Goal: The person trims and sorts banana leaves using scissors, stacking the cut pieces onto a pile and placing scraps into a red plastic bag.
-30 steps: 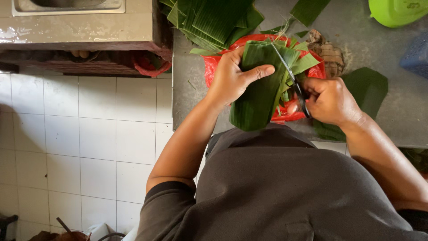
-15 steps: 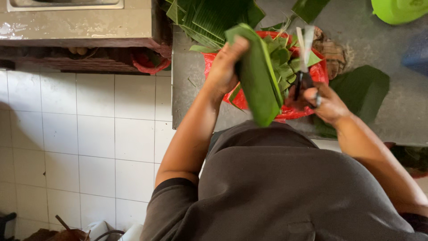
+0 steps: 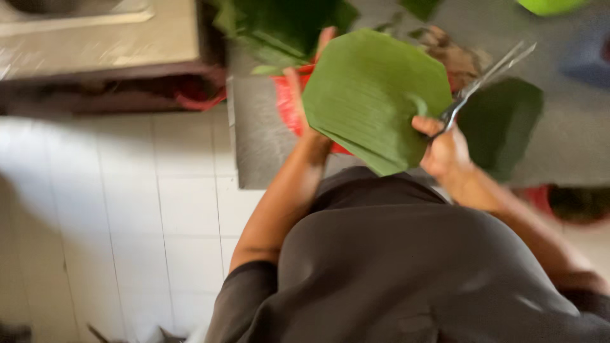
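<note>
1. Head view, blurred by motion: a large trimmed banana leaf (image 3: 375, 98) sits upper centre of the frame, held up flat toward the camera above a grey worktop (image 3: 254, 143).
2. Left hand (image 3: 305, 95): mostly hidden behind the leaf's left edge; fingertips show at the top and side, curled round the edge and gripping it.
3. Right hand (image 3: 445, 149): right of centre, closed around the handles of a pair of scissors (image 3: 486, 79); blades point to the upper right, slightly parted, clear of the leaf.
4. Surroundings: a red plastic bag (image 3: 286, 101) lies behind the leaf, a stack of darker leaves (image 3: 279, 25) at the top centre, a dark leaf piece (image 3: 502, 124) at the right.
5. Risk, as judged: the left fingers wrap the very edge that a cut would follow; a closing blade near them could nick a fingertip.
6. Risk, as judged: the leaf is held by one edge only; it may fold or tear along its ribs if pulled.
</note>
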